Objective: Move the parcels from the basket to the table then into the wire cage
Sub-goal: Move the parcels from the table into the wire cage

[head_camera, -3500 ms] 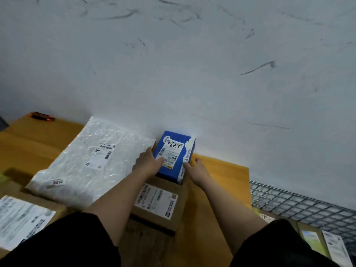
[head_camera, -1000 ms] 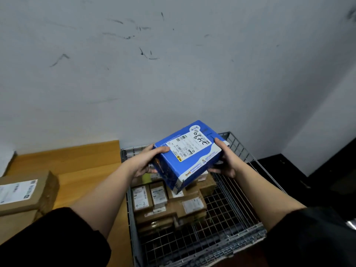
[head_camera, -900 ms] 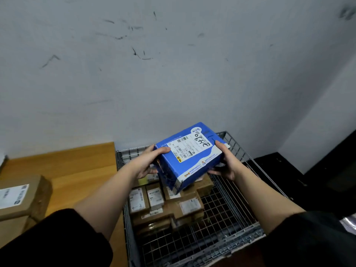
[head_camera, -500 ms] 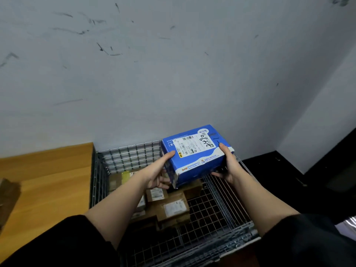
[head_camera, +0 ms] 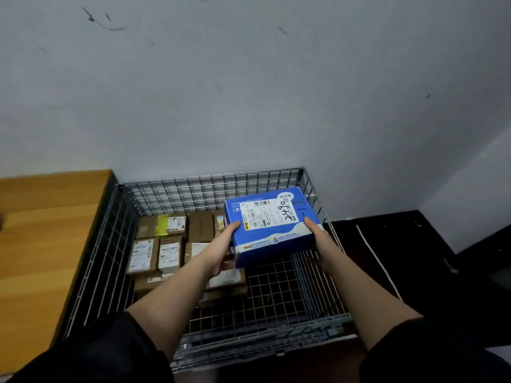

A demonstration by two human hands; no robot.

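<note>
We hold a blue box (head_camera: 269, 226) between both hands, right of the frame's centre, over the right half of the wire cage (head_camera: 210, 186). Our left hand (head_camera: 222, 248) grips the box's left side, thumb lying along the top edge and fingers curled beneath. Our right hand (head_camera: 315, 230) grasps the right side, thumb on the top face near the corner; its other fingers are hidden behind the box. The box tilts slightly toward us, and its top carries a white shipping label (head_camera: 266, 214) with handwritten digits in black marker.

Under the box, the cage floor shows as bare mesh in the right and lower parts. The left and middle of the cage hold brown cardboard parcels (head_camera: 156, 252) packed side by side, most with white labels; one in the far left corner carries a yellow-green sticker (head_camera: 162, 224). We cannot tell whether the blue box touches any parcel below it.

A wooden tabletop (head_camera: 47, 230) fills the left of the frame, its edge just beside the cage's left wall. A scuffed pale wall (head_camera: 249, 92) fills the upper frame, and a dark floor (head_camera: 414, 244) lies at the right. Black sleeves (head_camera: 110, 352) cover our upper arms at the bottom corners.
</note>
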